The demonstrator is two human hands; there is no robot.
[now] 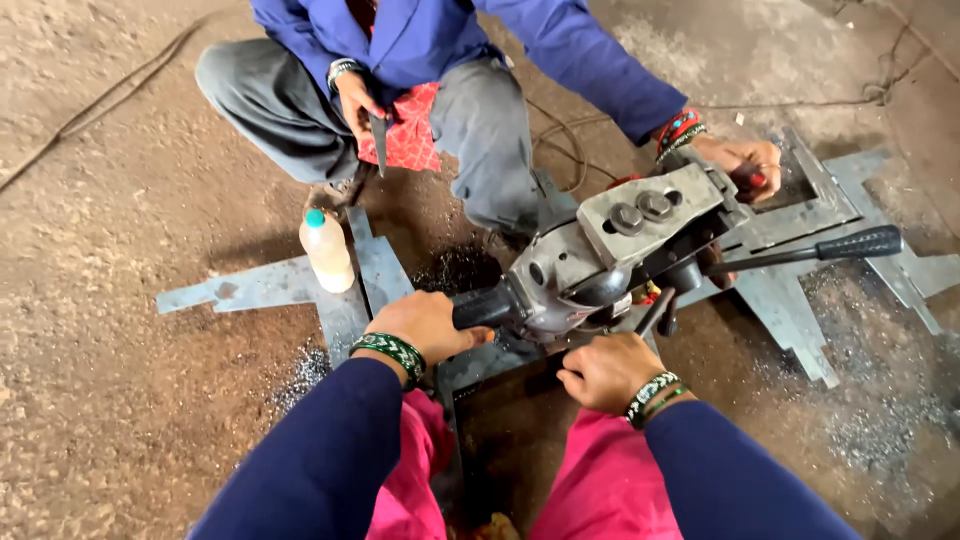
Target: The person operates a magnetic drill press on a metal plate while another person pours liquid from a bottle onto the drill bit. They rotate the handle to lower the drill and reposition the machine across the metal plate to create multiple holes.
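A grey power drill machine (600, 255) lies across flat steel plates (370, 270) on the floor. My left hand (425, 325) is shut on its black side handle (485, 308). My right hand (605, 372) is closed on the machine's underside near a lever (655, 312). A long black-gripped feed handle (830, 248) sticks out to the right. Across from me a person in a blue jacket squats, one hand (745, 160) on the machine's far end, the other hand (360, 100) holding a dark metal piece.
A small plastic bottle (326, 250) with a teal cap stands on a plate at the left. Metal shavings (880, 410) are scattered on the dirt floor at the right. Cables (565, 150) trail behind the machine.
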